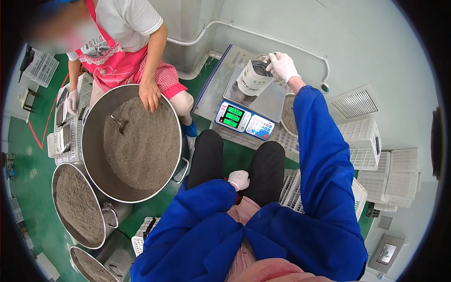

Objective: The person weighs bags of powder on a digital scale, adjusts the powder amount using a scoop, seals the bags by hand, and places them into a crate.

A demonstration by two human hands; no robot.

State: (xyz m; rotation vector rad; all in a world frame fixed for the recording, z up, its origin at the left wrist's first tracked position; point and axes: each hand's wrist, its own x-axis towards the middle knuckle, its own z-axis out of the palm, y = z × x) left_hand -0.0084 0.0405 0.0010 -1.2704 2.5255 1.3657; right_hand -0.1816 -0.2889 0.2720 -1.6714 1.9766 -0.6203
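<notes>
My right hand [282, 67], in a white glove, is closed on the upper edge of a printed pouch [253, 81]. The pouch is white, with dark contents visible through its lower part, and it stands slightly tilted on the pan of a digital scale [244, 121]. Green digits are lit on the scale's display. My left hand [238, 180], also gloved, rests in my lap between my thighs. Its fingers look curled in, and no object shows in it.
A person in a pink apron [117, 63] sits at a large steel pot [85, 141] of grey-brown granules with a scoop [120, 124]. Two more filled pots, one a steel pot [102, 214], stand lower left. White plastic crates [359, 141] are at right; a bowl [289, 117] sits behind the scale.
</notes>
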